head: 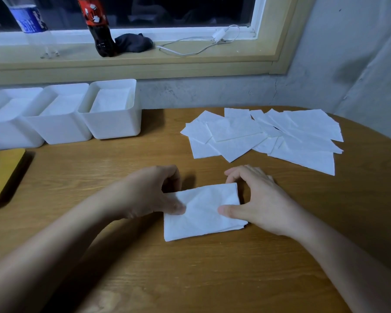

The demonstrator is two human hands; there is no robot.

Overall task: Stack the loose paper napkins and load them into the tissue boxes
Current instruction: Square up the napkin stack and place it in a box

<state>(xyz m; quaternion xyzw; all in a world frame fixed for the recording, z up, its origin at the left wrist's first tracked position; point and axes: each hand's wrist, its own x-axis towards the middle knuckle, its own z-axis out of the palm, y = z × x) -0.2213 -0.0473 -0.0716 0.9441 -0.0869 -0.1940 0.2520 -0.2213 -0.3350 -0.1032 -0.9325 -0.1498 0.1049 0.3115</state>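
Observation:
A small stack of white napkins (202, 213) lies flat on the wooden table (122, 256) in front of me. My left hand (151, 193) holds its left edge, thumb on top. My right hand (255, 199) grips its right edge, thumb on top and fingers curled over the far corner. Several loose napkins (264, 136) lie spread in an overlapping heap at the back right. Three white open-topped tissue boxes (112, 123) (61, 127) (9, 132) stand in a row at the back left, each with white napkins inside.
A yellow and black object (2, 175) lies at the table's left edge. On the window sill behind stand a cola bottle (99, 28), a clear bottle with a blue label (29, 21), a dark cloth (133, 42) and a white charger cable (201, 45). A grey wall closes the right side.

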